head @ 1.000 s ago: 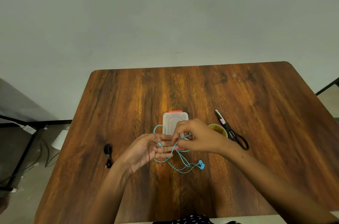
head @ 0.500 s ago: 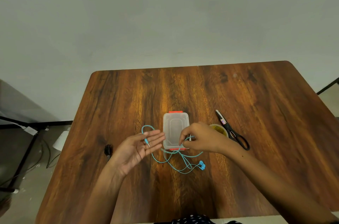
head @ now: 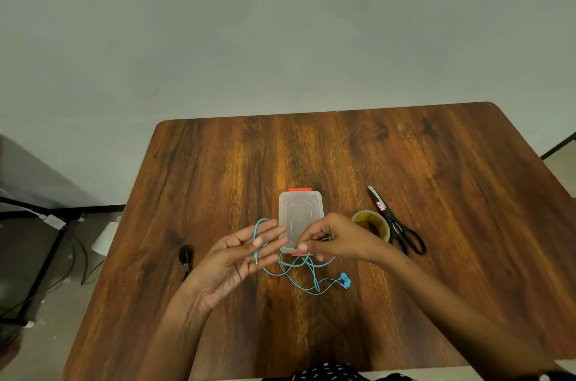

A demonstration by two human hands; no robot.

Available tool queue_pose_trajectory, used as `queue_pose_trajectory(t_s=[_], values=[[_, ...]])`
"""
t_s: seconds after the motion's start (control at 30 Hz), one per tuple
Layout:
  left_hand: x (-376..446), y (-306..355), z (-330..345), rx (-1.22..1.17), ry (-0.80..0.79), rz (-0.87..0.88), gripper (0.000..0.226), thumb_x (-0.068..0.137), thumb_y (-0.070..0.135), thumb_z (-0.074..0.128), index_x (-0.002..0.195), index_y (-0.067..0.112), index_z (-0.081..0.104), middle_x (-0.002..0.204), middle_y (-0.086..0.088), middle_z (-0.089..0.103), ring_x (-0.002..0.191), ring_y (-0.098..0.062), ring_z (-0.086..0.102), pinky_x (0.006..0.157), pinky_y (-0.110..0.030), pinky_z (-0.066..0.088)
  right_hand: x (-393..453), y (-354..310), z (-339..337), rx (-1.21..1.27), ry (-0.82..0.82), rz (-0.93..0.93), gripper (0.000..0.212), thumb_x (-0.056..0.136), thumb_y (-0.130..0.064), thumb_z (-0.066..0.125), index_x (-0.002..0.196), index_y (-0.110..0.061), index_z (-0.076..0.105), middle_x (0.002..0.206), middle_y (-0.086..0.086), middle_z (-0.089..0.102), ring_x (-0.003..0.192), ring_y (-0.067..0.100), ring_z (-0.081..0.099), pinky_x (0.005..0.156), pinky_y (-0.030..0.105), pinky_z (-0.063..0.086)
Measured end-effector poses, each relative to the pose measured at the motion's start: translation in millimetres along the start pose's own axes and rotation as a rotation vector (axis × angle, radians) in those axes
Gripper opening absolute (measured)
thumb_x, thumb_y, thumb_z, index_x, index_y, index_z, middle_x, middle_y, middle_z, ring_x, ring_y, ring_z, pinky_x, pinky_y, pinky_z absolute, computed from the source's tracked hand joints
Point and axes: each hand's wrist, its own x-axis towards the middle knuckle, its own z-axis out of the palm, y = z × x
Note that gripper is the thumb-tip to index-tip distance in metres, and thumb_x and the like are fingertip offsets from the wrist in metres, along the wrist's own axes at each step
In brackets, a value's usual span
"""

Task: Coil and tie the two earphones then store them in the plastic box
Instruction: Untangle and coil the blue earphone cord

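Two earphones: blue earphone (head: 307, 268) and black earphone (head: 185, 256) at nine o'clock. Left hand (head: 240, 259) flat, cable across fingers; right hand (head: 335, 238) pinches cable by one plastic box (head: 300, 218).

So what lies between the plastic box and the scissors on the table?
In the head view, a roll of tape lies between the plastic box and the scissors; the right hand partly covers it.

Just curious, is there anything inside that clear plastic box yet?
Nothing shows through the clear plastic box with orange clips; its lid is on. The right hand covers its near corner, so that part stays unseen.
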Motion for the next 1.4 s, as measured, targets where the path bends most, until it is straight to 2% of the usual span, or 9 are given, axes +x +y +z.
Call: queue_pose_trajectory(t_s=[0.2, 0.37, 0.47, 0.67, 0.8, 1.0, 1.17, 1.23, 1.4], values=[[0.8, -7.4, 8.0, -0.129, 0.011, 0.114, 0.061, 0.067, 0.008, 0.078, 0.124, 0.001, 0.059, 0.133, -0.018, 0.055, 0.12, -0.027, 0.057, 0.077, -0.025, 0.058, 4.5, 8.8, 9.3, 0.025, 0.206, 0.011, 0.006, 0.086, -0.018, 0.068, 0.091, -0.016, 0.069, 0.061, -0.02, 0.068, 0.063, -0.002, 0.065, 0.063, 0.008, 0.043], [7.2, -15.0, 8.4, -0.184, 0.079, 0.201, 0.057, 0.083, -0.007, 0.046, 0.137, 0.008, 0.042, 0.131, -0.021, 0.056, 0.118, -0.03, 0.058, 0.077, -0.026, 0.058, 1.2, -1.0, 20.7, -0.165, 0.117, -0.04, 0.008, 0.088, -0.022, 0.066, 0.091, -0.018, 0.071, 0.073, -0.015, 0.071, 0.076, -0.002, 0.067, 0.072, 0.008, 0.043], [9.3, -18.0, 5.5, -0.211, 0.057, 0.213, 0.069, 0.083, -0.008, 0.046, 0.144, 0.021, 0.031, 0.133, -0.025, 0.053, 0.12, -0.034, 0.056, 0.079, -0.03, 0.058, -2.6, -11.0, 29.0, -0.298, 0.093, -0.1, 0.012, 0.087, -0.023, 0.066, 0.095, -0.02, 0.073, 0.09, -0.008, 0.074, 0.084, -0.005, 0.064, 0.073, 0.004, 0.042], [17.0, -18.4, 0.1, 0.16, 0.127, 0.158, 0.087, 0.085, -0.001, 0.049, 0.15, 0.034, 0.002, 0.127, -0.017, 0.06, 0.115, -0.034, 0.06, 0.085, -0.038, 0.056, -5.7, -33.3, 29.5, -0.466, 0.022, -0.22, 0.017, 0.088, -0.022, 0.063, 0.102, -0.024, 0.072, 0.104, -0.008, 0.073, 0.093, 0.006, 0.066, 0.077, 0.021, 0.051], [17.5, -16.9, -2.1, 0.29, -0.009, 0.036, 0.086, 0.088, -0.004, 0.05, 0.143, 0.045, 0.006, 0.124, -0.021, 0.061, 0.11, -0.032, 0.063, 0.088, -0.039, 0.054, -4.0, -39.6, 23.0, -0.506, 0.095, -0.254, 0.016, 0.085, -0.026, 0.066, 0.101, -0.029, 0.069, 0.1, -0.011, 0.072, 0.086, 0.004, 0.065, 0.065, 0.014, 0.043], [17.4, -17.9, -1.0, 0.306, -0.269, -0.074, 0.074, 0.09, -0.007, 0.051, 0.141, 0.039, 0.023, 0.142, -0.016, 0.048, 0.126, -0.04, 0.048, 0.1, -0.043, 0.046, -0.1, -37.9, 5.8, -0.384, 0.134, -0.24, 0.007, 0.077, -0.024, 0.075, 0.083, -0.023, 0.071, 0.079, -0.006, 0.07, 0.073, 0.008, 0.06, 0.065, 0.036, 0.051], [21.5, -19.4, 5.3, 0.438, -0.304, -0.081, 0.081, 0.091, -0.007, 0.048, 0.149, 0.034, 0.009, 0.141, -0.015, 0.048, 0.128, -0.034, 0.048, 0.101, -0.045, 0.045, 5.4, -32.9, 1.9, -0.177, 0.166, -0.242, 0.007, 0.073, -0.009, 0.078, 0.079, -0.011, 0.074, 0.074, -0.013, 0.068, 0.072, -0.002, 0.061, 0.068, 0.009, 0.043], [21.4, -18.9, 5.0, 0.443, -0.345, -0.1, 0.082, 0.09, -0.007, 0.049, 0.15, 0.031, 0.007, 0.142, -0.02, 0.046, 0.129, -0.037, 0.047, 0.1, -0.045, 0.046, 6.1, -30.4, -1.5, -0.148, 0.16, -0.232, 0.009, 0.073, -0.007, 0.078, 0.08, -0.01, 0.074, 0.074, -0.016, 0.067, 0.075, 0.0, 0.063, 0.069, 0.009, 0.044], [16.9, -18.3, 4.9, 0.382, -0.574, -0.204, 0.076, 0.091, -0.003, 0.048, 0.15, 0.026, 0.008, 0.139, -0.035, 0.04, 0.128, -0.046, 0.043, 0.095, -0.038, 0.05, 4.2, -23.3, -18.1, -0.038, 0.145, -0.233, 0.012, 0.075, -0.01, 0.077, 0.085, -0.006, 0.075, 0.086, 0.003, 0.073, 0.084, 0.015, 0.068, 0.079, 0.036, 0.056]])
